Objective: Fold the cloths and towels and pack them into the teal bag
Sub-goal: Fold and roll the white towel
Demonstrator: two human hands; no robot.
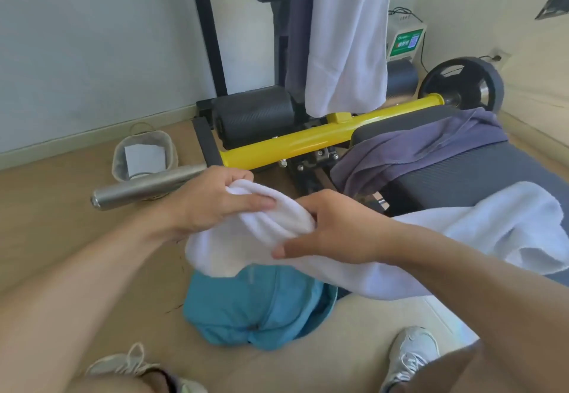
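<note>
Both your hands grip white towel (255,232) bunched above teal bag (246,309): left hand (212,201), right hand (332,229); towel's other end on bench (480,174).

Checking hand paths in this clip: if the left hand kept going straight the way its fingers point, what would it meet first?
Probably the right hand: the left hand points rightward across the white towel both grip, though depth is unclear.

Person, head-camera view. Left hand (209,201) and right hand (335,229): bare, no rings, watch or gloves; forearms bare, no sleeves visible. Footwear: pale grey-white lace-up trainers, left shoe (129,365) at 7 o'clock, right shoe (412,352) at 5 o'clock.
</note>
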